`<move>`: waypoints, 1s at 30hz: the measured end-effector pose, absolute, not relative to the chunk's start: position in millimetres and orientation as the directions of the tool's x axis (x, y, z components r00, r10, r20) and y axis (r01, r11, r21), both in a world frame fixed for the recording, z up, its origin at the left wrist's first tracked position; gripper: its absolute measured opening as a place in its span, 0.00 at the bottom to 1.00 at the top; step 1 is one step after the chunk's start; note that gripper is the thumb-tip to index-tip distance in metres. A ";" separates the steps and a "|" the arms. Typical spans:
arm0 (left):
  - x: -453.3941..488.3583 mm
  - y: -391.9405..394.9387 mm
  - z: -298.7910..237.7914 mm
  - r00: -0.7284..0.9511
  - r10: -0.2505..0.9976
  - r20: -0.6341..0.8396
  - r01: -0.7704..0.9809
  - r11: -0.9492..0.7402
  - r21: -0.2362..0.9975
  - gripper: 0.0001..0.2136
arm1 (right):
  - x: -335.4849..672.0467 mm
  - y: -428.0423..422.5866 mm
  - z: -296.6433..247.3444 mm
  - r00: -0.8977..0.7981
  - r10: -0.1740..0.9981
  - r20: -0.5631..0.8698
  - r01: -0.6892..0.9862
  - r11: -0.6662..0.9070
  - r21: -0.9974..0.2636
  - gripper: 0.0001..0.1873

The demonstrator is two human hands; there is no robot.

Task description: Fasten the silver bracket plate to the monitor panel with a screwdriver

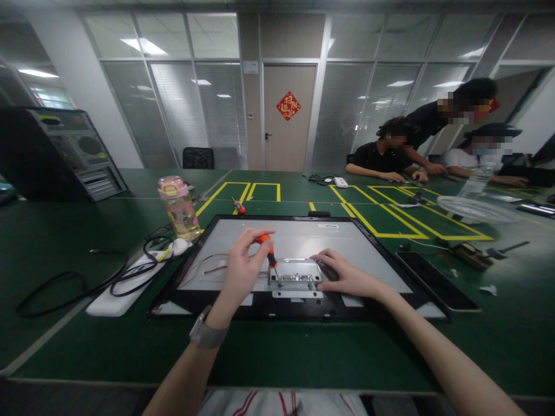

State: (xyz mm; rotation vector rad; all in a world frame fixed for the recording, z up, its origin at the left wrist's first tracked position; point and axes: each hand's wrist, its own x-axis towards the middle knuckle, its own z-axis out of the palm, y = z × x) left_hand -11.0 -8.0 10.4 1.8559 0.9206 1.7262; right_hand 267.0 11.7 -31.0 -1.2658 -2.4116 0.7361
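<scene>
Screwdriver (269, 249): orange handle, held almost upright, tip down at the left corner of the metal plate (297, 278).
Left hand (243, 268): closed around the screwdriver handle.
Metal plate: small grey cover, lying on the back of the monitor panel (368, 242), near its front edge.
Right hand (344, 277): fingers spread flat on the right part of the plate, gripping nothing.
Progress: the plate sits in its place; I judge the screw work is somewhere in the middle, but the screws are too small to see.
Monitor panel: face down on the green tabletop (303, 352).
Left side: bottle (178, 208), black cables (130, 271), white power strip (108, 300).
Far right: other people (390, 153), seated at the tabletop.
</scene>
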 end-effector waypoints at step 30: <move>-11.4 -8.8 9.1 0.011 0.707 0.708 0.162 -0.700 0.696 0.12 | 265.5 10.7 -28.5 -0.549 0.835 0.030 0.676 0.465 -0.572 0.36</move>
